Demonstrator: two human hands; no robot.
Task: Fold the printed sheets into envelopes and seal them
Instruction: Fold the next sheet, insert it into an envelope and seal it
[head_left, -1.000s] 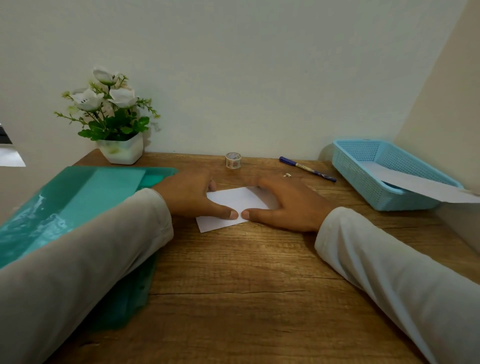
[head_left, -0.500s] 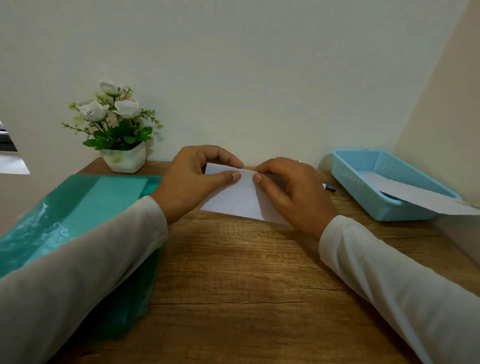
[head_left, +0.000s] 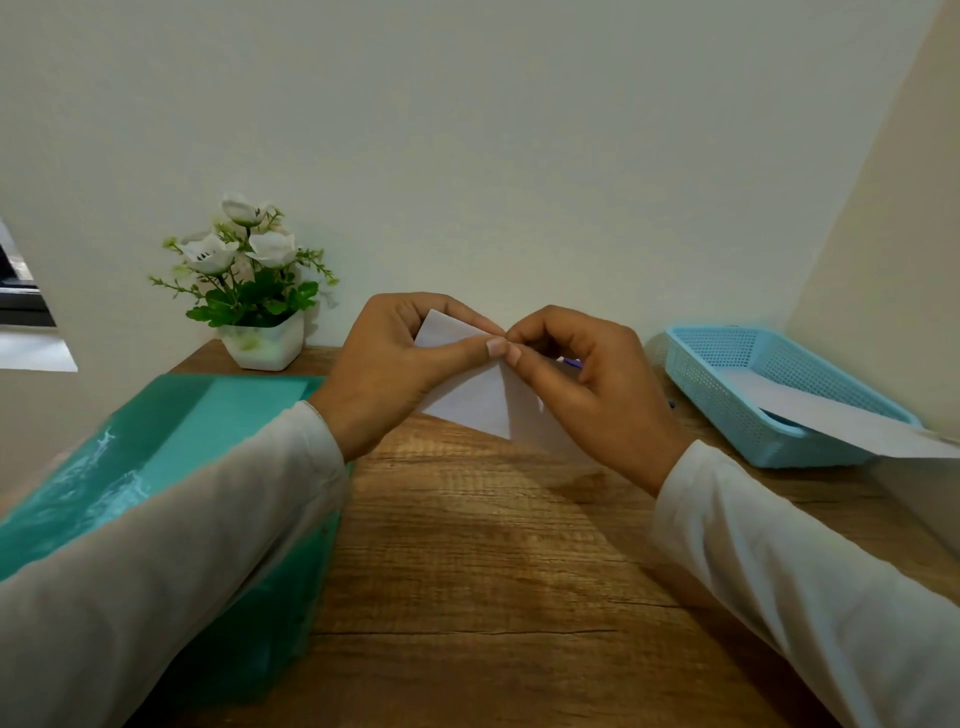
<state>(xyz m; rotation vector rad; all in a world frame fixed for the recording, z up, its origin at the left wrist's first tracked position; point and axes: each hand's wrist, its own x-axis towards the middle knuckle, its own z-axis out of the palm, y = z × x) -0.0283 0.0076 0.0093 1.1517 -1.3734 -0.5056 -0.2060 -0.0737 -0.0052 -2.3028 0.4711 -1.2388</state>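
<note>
Above the desk (head_left: 493, 545), left hand (head_left: 384, 369) and right hand (head_left: 587, 374) both pinch a small white folded sheet (head_left: 472, 400), tilted; its right part is hidden behind the right hand.

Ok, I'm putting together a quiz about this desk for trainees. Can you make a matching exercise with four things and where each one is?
Things
1. folded paper
2. flower pot
3. blue basket
4. teal folder

Places
A. partly under the left sleeve
B. pinched between the left hand and right hand
C. back left, by the wall
D. at the right, with a white sheet in it

Pairs: 1-B, 2-C, 3-D, 4-A
</note>
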